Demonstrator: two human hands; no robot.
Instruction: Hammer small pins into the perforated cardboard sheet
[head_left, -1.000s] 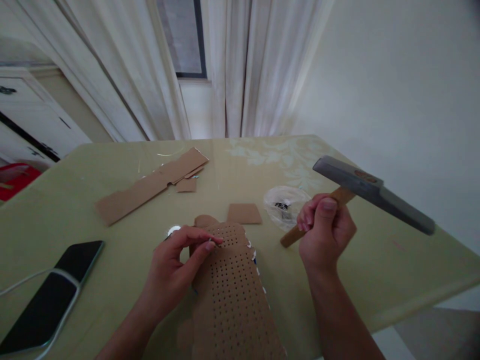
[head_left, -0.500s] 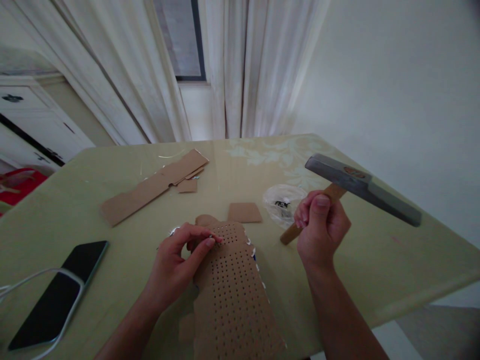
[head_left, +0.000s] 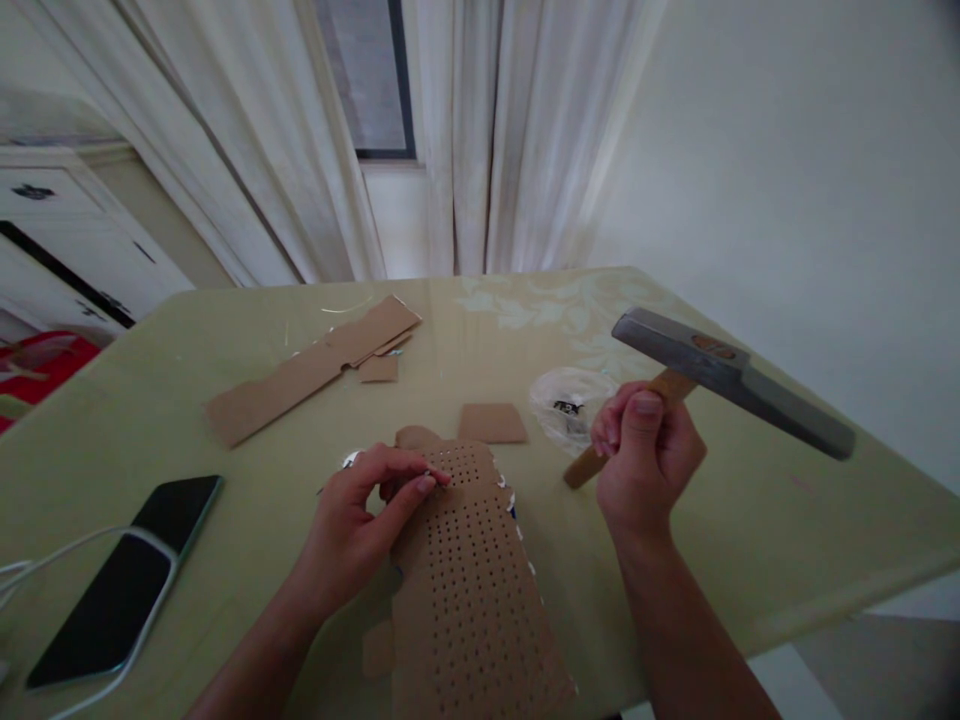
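Note:
My right hand [head_left: 646,458] grips the wooden handle of a hammer [head_left: 731,380], whose grey steel head is raised above the table to the right. My left hand [head_left: 358,525] pinches a small nail between thumb and forefinger at the upper left of a perforated cardboard sheet [head_left: 472,590] that lies flat near the front edge. The nail itself is tiny and mostly hidden by my fingertips. Both forearms reach in from the bottom.
A small cardboard square [head_left: 492,423] and a clear plastic bag [head_left: 570,405] lie behind the sheet. Long cardboard strips [head_left: 307,368] sit at the back left. Two dark phones [head_left: 135,575] with a white cable lie at the left on the green table [head_left: 787,520]. Curtains hang behind.
The hammer head dipped slightly and then rose a little; it stays raised. My left hand keeps pinching at the same spot on the sheet. The view shifted slightly.

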